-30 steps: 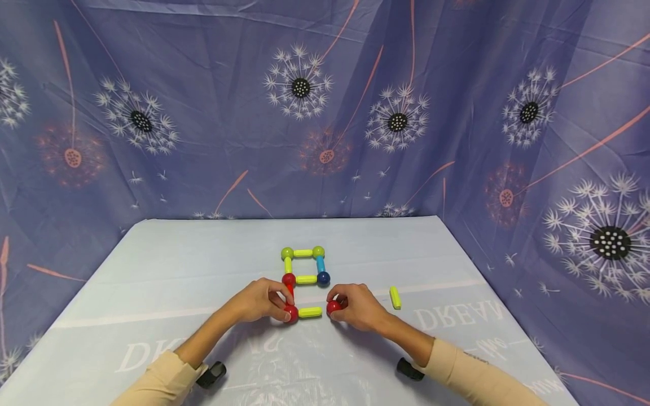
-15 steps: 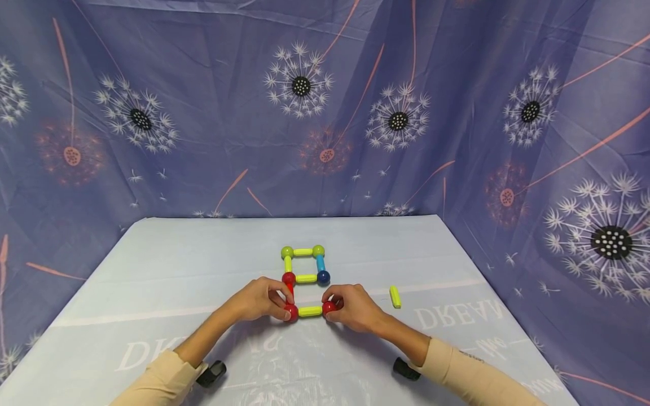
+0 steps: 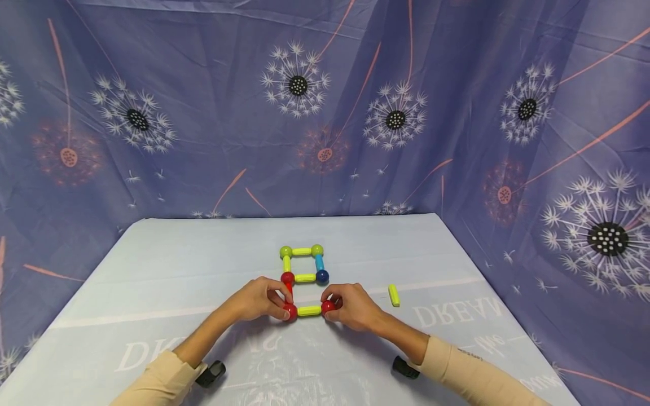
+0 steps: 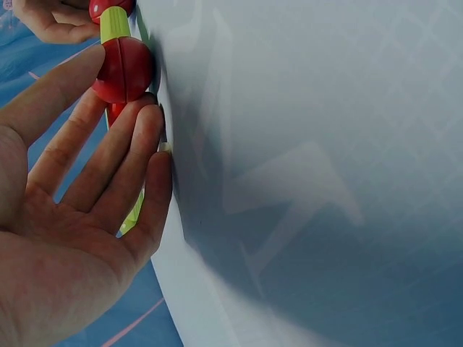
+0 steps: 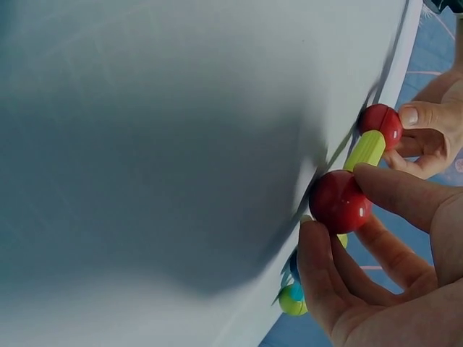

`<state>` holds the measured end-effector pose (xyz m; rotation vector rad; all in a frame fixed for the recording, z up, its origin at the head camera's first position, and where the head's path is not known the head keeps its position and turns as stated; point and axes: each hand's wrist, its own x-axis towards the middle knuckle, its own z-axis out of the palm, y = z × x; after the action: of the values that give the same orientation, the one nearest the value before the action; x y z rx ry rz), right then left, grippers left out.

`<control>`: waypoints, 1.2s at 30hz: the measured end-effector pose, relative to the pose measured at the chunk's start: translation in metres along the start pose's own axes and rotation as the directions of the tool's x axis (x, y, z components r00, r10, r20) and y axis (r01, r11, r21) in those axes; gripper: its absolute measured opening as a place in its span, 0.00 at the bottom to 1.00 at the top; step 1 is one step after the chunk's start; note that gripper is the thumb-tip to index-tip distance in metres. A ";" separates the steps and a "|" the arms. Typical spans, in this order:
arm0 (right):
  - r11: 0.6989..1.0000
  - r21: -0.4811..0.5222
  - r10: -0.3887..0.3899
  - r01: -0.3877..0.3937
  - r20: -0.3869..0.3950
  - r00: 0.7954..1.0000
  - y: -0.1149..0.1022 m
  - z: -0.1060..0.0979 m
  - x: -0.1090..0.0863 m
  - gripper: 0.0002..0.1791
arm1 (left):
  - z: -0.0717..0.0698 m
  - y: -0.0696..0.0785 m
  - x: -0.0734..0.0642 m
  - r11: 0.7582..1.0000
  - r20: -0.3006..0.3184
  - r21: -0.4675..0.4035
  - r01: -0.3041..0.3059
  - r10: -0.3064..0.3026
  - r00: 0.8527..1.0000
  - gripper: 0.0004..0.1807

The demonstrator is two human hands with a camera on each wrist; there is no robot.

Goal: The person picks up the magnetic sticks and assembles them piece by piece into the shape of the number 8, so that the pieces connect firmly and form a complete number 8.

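Observation:
My left hand point(image 3: 261, 301) holds a red ball point(image 4: 124, 69) between thumb and fingers at the near left corner of a frame of magnetic sticks and balls. A yellow-green stick point(image 3: 309, 310) runs from it to a second red ball point(image 5: 340, 202), which my right hand point(image 3: 352, 307) pinches. Partly behind the left fingers, a red stick point(image 3: 289, 291) leads back to another red ball point(image 3: 288, 277). Beyond lies a finished-looking square with a dark blue ball point(image 3: 322, 276), a blue stick point(image 3: 319, 263), green balls point(image 3: 286, 252) and yellow-green sticks point(image 3: 306, 278).
One loose yellow-green stick point(image 3: 394, 295) lies on the table right of my right hand. The table wears a pale cloth point(image 3: 178, 254) with printed lettering. Behind and to the right hangs a purple dandelion-print curtain point(image 3: 213, 67).
My right hand has moved left with its red ball, closing the gap to the yellow-green stick's end. The left hand has kept its place; the head view shifted slightly.

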<state>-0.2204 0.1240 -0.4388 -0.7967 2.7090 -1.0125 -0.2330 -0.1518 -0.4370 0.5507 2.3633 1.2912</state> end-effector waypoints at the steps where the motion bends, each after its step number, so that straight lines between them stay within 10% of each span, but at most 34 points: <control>1: 1.000 -0.001 0.004 -0.004 0.003 1.000 0.000 -0.001 0.000 0.13 | 0.000 0.000 0.000 1.000 0.000 0.001 0.000 0.000 1.000 0.13; 14: 0.998 -0.016 0.053 -0.053 0.031 0.998 -0.002 -0.010 0.001 0.17 | -0.001 0.001 0.001 1.000 0.007 0.011 -0.002 0.002 1.000 0.13; 36: 0.968 -0.121 0.199 -0.220 -0.162 0.966 0.032 -0.062 -0.015 0.19 | -0.002 0.002 0.001 1.000 0.013 0.013 0.011 -0.011 1.000 0.13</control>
<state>-0.2407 0.1879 -0.4127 -0.4542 2.9396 -0.8773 -0.2342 -0.1517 -0.4349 0.5479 2.3619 1.2646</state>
